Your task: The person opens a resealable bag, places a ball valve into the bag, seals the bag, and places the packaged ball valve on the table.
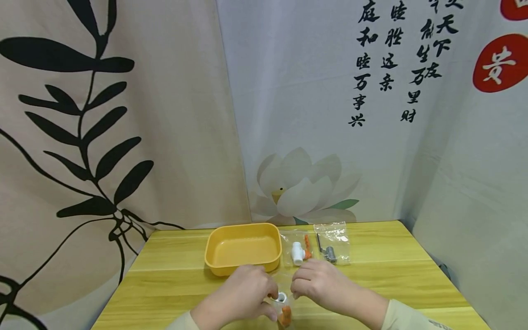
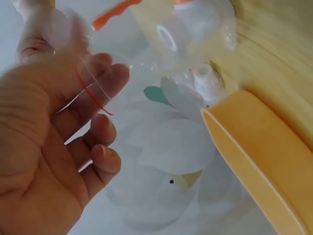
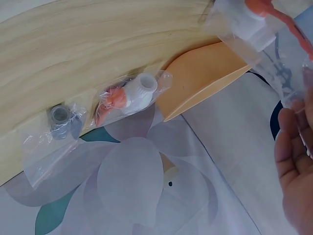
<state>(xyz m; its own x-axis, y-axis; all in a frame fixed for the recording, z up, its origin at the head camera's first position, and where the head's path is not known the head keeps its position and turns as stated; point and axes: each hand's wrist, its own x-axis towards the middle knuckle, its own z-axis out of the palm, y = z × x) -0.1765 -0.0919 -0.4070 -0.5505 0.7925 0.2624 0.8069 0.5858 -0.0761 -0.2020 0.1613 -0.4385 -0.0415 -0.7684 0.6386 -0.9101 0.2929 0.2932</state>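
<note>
A clear zip bag (image 2: 142, 34) holds a white plastic valve (image 3: 244, 27) with an orange handle (image 3: 288, 24). My left hand (image 1: 249, 291) pinches the bag near its mouth, where a red seal line (image 2: 93, 95) crosses the fingers in the left wrist view. From the other side my right hand (image 1: 319, 284) grips the bag's upper edge, its fingers bunched together. The bag hangs between both hands over the near part of the table, with the valve low inside it. Part of the bag is hidden behind my left fingers in the head view.
Beyond my hands stands a yellow plastic tray (image 1: 243, 228) on the wooden table (image 1: 165, 275). Right of it lie a second bagged white valve (image 1: 297, 253) with an orange handle and a bag with a grey fitting (image 1: 330, 254). A printed curtain (image 1: 185, 114) hangs behind the table.
</note>
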